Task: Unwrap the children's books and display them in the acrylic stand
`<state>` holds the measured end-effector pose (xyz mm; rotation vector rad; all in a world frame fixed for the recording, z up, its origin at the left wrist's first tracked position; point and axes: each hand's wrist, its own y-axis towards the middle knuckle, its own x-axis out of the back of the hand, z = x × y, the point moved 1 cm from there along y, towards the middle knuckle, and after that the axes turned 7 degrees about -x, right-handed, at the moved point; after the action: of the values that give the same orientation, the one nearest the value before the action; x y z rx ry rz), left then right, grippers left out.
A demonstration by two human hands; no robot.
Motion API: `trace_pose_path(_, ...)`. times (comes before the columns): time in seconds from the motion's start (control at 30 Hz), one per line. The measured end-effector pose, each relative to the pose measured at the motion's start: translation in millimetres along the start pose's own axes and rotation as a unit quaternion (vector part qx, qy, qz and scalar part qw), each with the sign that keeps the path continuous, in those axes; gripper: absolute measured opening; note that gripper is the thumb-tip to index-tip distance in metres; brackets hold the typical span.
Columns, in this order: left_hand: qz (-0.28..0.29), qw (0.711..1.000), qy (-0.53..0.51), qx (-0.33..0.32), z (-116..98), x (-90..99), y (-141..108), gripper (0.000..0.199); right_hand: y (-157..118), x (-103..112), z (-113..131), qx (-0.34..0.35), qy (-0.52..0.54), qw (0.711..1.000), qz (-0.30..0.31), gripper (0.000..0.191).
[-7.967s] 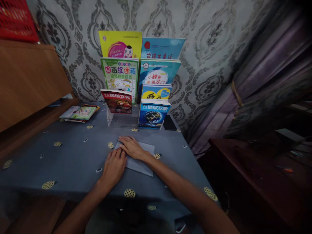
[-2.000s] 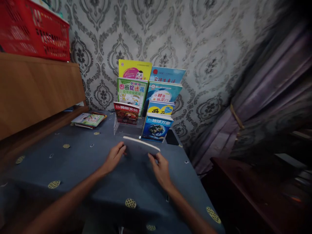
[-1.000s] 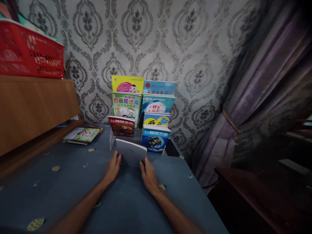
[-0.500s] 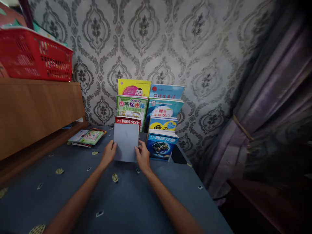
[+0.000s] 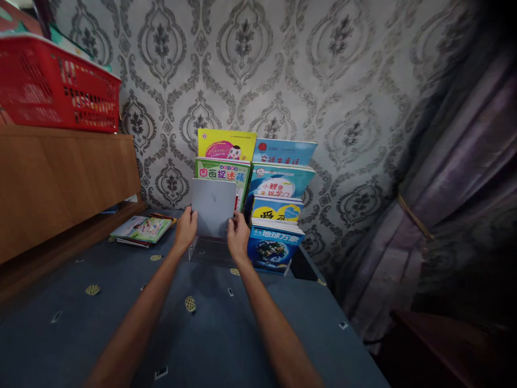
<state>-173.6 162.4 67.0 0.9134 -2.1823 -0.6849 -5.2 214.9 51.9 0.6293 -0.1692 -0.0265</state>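
Hands [image 5: 211,230] holding grey book [image 5: 214,207], clear rack [image 5: 210,250] with upright children's books [image 5: 277,245]

From here I see both hands, the left [image 5: 186,229] and the right [image 5: 238,233], gripping a plain grey book [image 5: 214,209] upright by its side edges, before the green book [image 5: 223,170]. The Earth-covered book [image 5: 271,250] stands to its right, above the blue-covered counter [image 5: 218,334].
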Motion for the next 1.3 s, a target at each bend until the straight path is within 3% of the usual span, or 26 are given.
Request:
trace_pose_path(0.2, -0.029, 0.998, -0.016, -0.053, -10.5, 2.2, 5.4, 0.019, 4.4, -0.6, -0.4, 0.017, 0.066, 0.998, -0.015, 0.033)
trace_pose_path(0.53, -0.045, 0.994, -0.058, -0.079, -21.1, 9.1, 3.2, 0.025, 14.5, 9.7, 7.0, 0.046, 0.118, 0.992, -0.018, 0.032)
trace_pose_path(0.63, -0.034, 0.993, -0.063, -0.099, -23.6, 12.5, 4.3, 0.026, 14.5, 10.4, 9.4, 0.057, 0.104, 0.993, -0.024, 0.028)
trace_pose_path(0.8, -0.024, 0.995, -0.059, -0.072, -13.5, 9.2, 3.9, 0.026, 13.7, 8.8, 3.7, 0.047, 0.077, 0.996, 0.004, 0.032)
trace_pose_path(1.07, -0.045, 0.992, 0.028, -0.112, -9.3, 12.6, 8.4, 0.024, 14.6, 12.6, 3.1, 0.073, 0.026, 0.997, 0.013, 0.036)
trace_pose_path(1.3, -0.011, 0.994, 0.03, -0.101, -3.9, 7.7, 5.1, 0.021, 11.1, 14.7, 2.2, 0.089, -0.043, 0.995, 0.015, 0.042)
